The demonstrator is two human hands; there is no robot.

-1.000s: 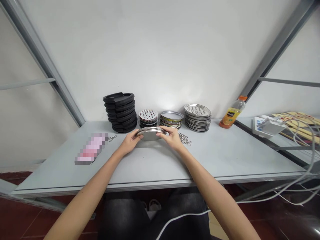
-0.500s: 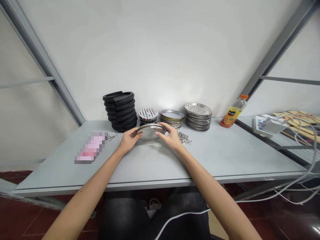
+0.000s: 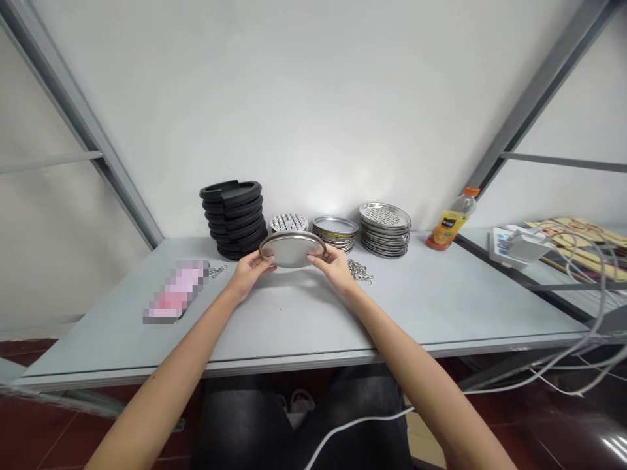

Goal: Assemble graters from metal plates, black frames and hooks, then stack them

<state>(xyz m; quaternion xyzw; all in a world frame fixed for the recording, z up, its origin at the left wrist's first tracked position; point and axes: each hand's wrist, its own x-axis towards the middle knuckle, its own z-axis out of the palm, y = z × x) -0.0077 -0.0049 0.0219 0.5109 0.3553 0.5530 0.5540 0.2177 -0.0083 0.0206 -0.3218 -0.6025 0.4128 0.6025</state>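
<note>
A round metal disc with a raised rim (image 3: 292,251) is held up over the table, tilted so that its flat face turns toward me. My left hand (image 3: 249,274) pinches its left edge between thumb and fingers. On the opposite edge, my right hand (image 3: 334,266) grips it the same way. Just behind the disc stand a stack of perforated grater-like discs (image 3: 289,222) and a stack of shallow round metal plates (image 3: 336,227). A small pile of metal chain links or clips (image 3: 361,271) lies right of my right hand.
Black ring-shaped trays (image 3: 231,219) are stacked at the back left, mesh-topped metal discs (image 3: 385,225) at the back right. A drink bottle (image 3: 451,220), a power strip (image 3: 509,248) and cables stand farther right. A blurred pink item (image 3: 179,290) lies left on the grey table (image 3: 421,307).
Both hands have raised the disc slightly and tipped it, so more of its flat face shows. The view has shifted a little.
</note>
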